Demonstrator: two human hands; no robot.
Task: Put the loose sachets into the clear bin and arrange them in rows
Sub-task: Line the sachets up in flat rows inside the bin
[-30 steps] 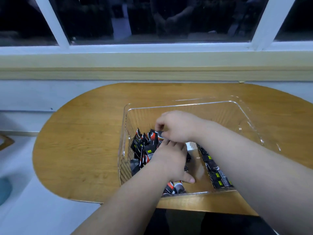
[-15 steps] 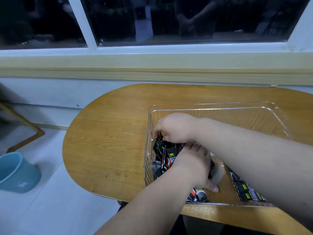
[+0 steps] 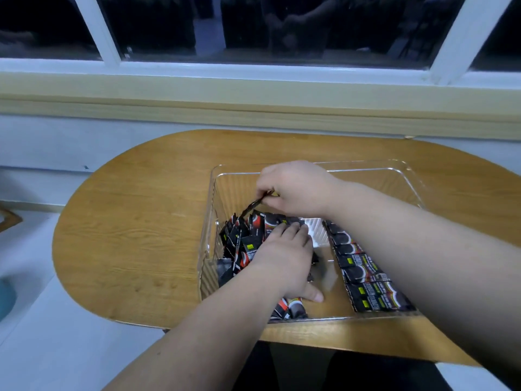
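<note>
Right hand [image 3: 296, 190] pinches lifted sachet [image 3: 251, 208]; left hand [image 3: 284, 261] flat, fingers straight, on sachet pile [image 3: 244, 244] in clear bin [image 3: 366, 169]

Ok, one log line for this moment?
right hand pinches raised sachet | left hand flat on loose pile | one row laid along clear bin right side | rows unfinished

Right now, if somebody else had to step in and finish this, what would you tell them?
Right hand: pinches one sachet, held above the pile.
Left hand: lies flat on the jumbled pile in the left part of the clear bin.
Done: every sachet in view is inside the bin; one neat row runs along its right side.
Left: set down the held sachet, then sort the pile into rows.
</note>
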